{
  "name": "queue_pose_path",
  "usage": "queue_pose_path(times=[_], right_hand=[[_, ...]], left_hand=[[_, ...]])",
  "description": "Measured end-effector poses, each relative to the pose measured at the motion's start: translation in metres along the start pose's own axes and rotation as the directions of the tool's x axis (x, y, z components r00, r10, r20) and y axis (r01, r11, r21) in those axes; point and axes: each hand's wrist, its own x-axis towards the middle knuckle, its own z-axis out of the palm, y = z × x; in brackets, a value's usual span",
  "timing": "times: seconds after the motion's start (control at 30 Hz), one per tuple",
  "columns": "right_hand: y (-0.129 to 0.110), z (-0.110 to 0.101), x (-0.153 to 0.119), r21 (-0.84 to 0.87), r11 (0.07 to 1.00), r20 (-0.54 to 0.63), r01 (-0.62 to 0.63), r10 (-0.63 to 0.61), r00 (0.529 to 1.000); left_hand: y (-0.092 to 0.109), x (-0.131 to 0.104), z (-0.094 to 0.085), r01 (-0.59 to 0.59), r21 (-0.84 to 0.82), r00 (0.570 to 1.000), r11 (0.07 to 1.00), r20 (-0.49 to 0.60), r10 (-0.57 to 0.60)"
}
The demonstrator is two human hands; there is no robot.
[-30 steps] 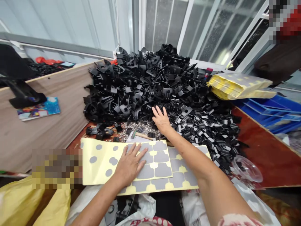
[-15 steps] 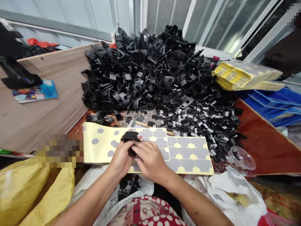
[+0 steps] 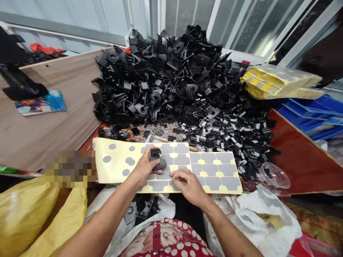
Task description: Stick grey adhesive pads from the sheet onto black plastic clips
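1. Nearest, the person's red-and-white dotted garment [image 3: 171,239] shows at the bottom edge, between a yellow sack [image 3: 29,214] on the left and a crumpled white bag [image 3: 264,214] on the right.
2. The left hand [image 3: 147,167] is closed on a black plastic part [image 3: 158,162], gripping it above the upper label sheet [image 3: 112,166].
3. The right hand [image 3: 189,184] is palm down over the sheets, curled, thumb and forefinger slightly apart; whether it touches a label cannot be told.
4. The upper sheet, yellow with grey shapes, overlaps the lower label sheet [image 3: 237,185], which extends to the right.
5. Just beyond lies a wooden-handled tool [image 3: 162,139], beside scattered small metal pieces [image 3: 171,130]; a clear round container [image 3: 274,175] sits to the right.
6. Small black-and-grey parts [image 3: 222,135] spread on the right, against a tall heap of larger black parts [image 3: 166,78].
7. A colourful booklet [image 3: 53,101] lies on the wooden board [image 3: 72,92] at left; at right, a yellow-and-grey stack [image 3: 281,80] sits by blue trays [image 3: 313,116].
8. Farthest is a window [image 3: 241,28].
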Motion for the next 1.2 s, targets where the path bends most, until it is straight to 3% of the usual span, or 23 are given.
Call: queue_pose_path(times=[0.1,0.17,0.23,0.3,0.37,0.43,0.57,0.73,1.2], right_hand=[[-0.012,-0.026,-0.002,0.349,0.931,0.319,-0.106,-0.011,0.948],[-0.021,-0.034,-0.003,0.489,0.864,0.384,-0.116,-0.094,0.918],[-0.028,-0.031,-0.003,0.482,0.876,0.249,-0.033,-0.100,0.963],[-0.031,-0.020,0.002,0.352,0.935,-0.020,0.044,-0.040,0.999],[-0.031,-0.007,0.010,0.230,0.970,-0.257,0.074,-0.013,0.966],[-0.029,0.005,0.019,0.186,0.977,-0.343,0.102,-0.032,0.939],[-0.028,0.022,0.030,0.174,0.978,-0.365,0.112,-0.042,0.930],[-0.030,0.034,0.032,0.139,0.986,-0.390,0.097,-0.035,0.920],[-0.027,0.040,0.032,0.092,0.992,-0.378,0.089,-0.048,0.925]], left_hand=[[-0.001,0.003,-0.003,0.001,-0.042,1.000,0.999,-0.018,-0.002],[0.002,0.004,-0.004,-0.004,-0.063,1.000,0.998,-0.027,0.002],[0.004,0.001,-0.004,-0.020,-0.076,0.999,0.997,-0.032,0.018],[0.007,-0.008,-0.004,-0.010,-0.114,1.000,0.993,-0.005,0.010],[0.009,-0.020,-0.003,0.041,-0.196,0.997,0.980,0.065,-0.029],[0.009,-0.034,-0.001,0.095,-0.305,0.988,0.948,0.144,-0.053],[0.005,-0.052,0.003,0.131,-0.424,0.982,0.896,0.176,-0.061],[0.000,-0.054,0.002,0.141,-0.447,0.982,0.884,0.180,-0.066],[0.001,-0.058,-0.005,0.150,-0.511,0.979,0.847,0.197,-0.055]])
